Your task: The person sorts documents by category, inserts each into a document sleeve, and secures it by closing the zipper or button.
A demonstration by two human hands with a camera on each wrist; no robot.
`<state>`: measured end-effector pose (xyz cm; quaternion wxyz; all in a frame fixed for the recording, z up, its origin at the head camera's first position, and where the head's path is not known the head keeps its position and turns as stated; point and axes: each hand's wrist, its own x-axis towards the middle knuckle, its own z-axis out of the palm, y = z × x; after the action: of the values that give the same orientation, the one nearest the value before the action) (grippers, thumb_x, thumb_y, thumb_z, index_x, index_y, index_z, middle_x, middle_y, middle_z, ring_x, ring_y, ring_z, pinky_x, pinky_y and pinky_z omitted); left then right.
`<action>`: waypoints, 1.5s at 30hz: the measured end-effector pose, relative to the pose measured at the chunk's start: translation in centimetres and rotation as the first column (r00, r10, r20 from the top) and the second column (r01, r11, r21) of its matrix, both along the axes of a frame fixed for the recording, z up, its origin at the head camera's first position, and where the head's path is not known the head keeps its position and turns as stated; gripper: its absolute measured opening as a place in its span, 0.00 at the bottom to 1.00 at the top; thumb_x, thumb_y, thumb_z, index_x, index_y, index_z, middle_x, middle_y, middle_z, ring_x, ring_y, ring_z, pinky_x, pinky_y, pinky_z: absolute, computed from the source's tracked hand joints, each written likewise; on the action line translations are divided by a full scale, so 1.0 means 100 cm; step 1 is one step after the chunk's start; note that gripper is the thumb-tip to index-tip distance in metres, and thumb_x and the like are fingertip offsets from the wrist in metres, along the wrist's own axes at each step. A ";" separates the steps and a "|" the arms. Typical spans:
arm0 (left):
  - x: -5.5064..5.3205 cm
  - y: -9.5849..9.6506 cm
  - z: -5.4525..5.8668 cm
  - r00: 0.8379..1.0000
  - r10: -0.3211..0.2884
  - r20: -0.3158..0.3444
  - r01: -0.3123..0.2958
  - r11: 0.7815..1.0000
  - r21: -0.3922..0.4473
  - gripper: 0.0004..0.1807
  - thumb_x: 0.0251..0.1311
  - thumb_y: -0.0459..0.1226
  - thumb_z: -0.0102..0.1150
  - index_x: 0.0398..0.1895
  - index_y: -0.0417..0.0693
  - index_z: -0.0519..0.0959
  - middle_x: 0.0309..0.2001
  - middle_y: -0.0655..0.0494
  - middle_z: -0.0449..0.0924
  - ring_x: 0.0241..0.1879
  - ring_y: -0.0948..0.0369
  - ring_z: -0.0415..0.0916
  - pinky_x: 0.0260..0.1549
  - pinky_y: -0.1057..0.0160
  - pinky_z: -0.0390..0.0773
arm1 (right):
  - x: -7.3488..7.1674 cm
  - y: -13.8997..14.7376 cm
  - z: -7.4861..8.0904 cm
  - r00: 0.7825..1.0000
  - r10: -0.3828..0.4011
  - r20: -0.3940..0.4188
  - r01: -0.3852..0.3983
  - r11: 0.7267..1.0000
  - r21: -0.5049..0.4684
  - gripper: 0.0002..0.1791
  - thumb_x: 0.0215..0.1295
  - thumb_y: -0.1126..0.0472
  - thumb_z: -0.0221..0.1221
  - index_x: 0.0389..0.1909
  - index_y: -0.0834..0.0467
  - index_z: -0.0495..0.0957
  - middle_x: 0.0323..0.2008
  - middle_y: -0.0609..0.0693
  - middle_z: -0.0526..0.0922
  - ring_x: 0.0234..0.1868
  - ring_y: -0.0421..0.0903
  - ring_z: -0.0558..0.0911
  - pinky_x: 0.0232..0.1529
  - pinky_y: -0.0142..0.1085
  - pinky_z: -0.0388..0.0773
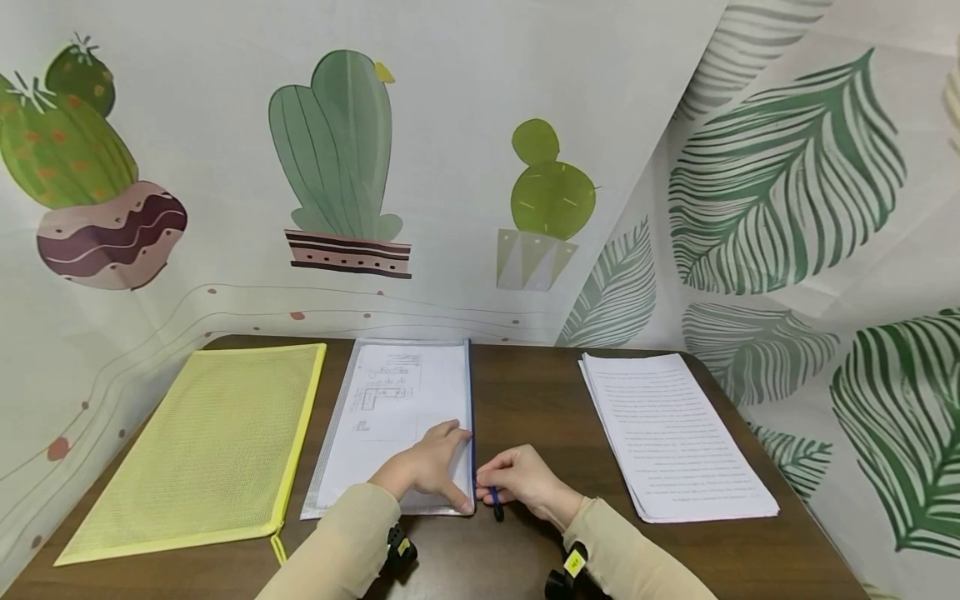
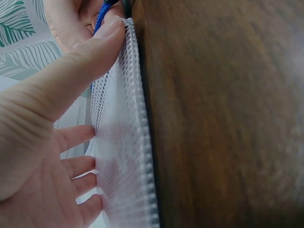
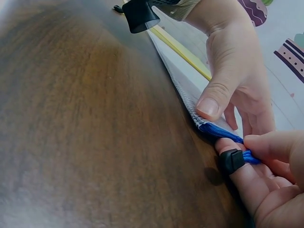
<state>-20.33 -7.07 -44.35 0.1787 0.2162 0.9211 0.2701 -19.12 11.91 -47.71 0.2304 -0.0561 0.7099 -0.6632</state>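
Note:
A clear mesh zip pouch point(image 1: 341, 467) with white printed paper inside lies on the table, its blue zipper edge point(image 1: 471, 383) facing right. My left hand point(image 1: 431, 465) rests on the pouch's near right part, fingers spread and thumb point(image 2: 107, 40) pressing by the corner. At that same corner, my right hand point(image 1: 528, 483) pinches the zipper pull, a blue cord point(image 3: 250, 157) with a black end point(image 3: 232, 161), between thumb and forefinger. The zipper's slider is hidden by the fingers.
On the left of the brown wooden table point(image 1: 540, 400) lies a yellow mesh zip pouch point(image 1: 217, 433) with a yellow pull hanging at its near corner. A stack of printed sheets point(image 1: 675, 433) lies on the right. Behind hangs a cloth point(image 1: 450, 150) patterned with cacti and leaves.

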 end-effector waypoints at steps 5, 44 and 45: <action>0.000 0.000 -0.001 1.000 -0.003 -0.013 0.003 1.000 0.001 0.60 0.27 0.52 0.80 0.67 0.41 0.61 0.71 0.37 0.49 0.71 0.42 0.48 0.65 0.43 0.59 | -0.003 0.000 0.000 1.000 -0.010 -0.005 0.010 1.000 0.003 0.13 0.57 0.70 0.61 0.38 0.78 0.79 0.23 0.56 0.85 0.22 0.40 0.83 0.28 0.33 0.83; -0.002 0.000 -0.001 0.998 -0.031 -0.056 0.028 0.998 -0.057 0.67 0.26 0.56 0.79 0.70 0.33 0.54 0.71 0.36 0.50 0.71 0.43 0.49 0.68 0.47 0.56 | -0.020 -0.006 0.001 0.998 -0.056 -0.033 0.056 0.998 0.016 0.12 0.57 0.71 0.61 0.37 0.78 0.79 0.23 0.53 0.84 0.23 0.41 0.83 0.29 0.34 0.83; -0.002 0.000 -0.001 0.998 -0.030 -0.056 0.027 0.998 -0.059 0.67 0.26 0.56 0.79 0.70 0.34 0.54 0.71 0.36 0.50 0.71 0.43 0.49 0.68 0.47 0.56 | -0.021 -0.006 0.002 0.998 -0.058 -0.035 0.058 0.998 0.018 0.12 0.57 0.71 0.61 0.37 0.78 0.79 0.23 0.53 0.84 0.23 0.41 0.83 0.29 0.34 0.83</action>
<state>-20.52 -7.07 -44.47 0.1626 0.2314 0.9301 0.2343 -21.25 11.26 -47.53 0.1994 -0.0447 0.7213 -0.6618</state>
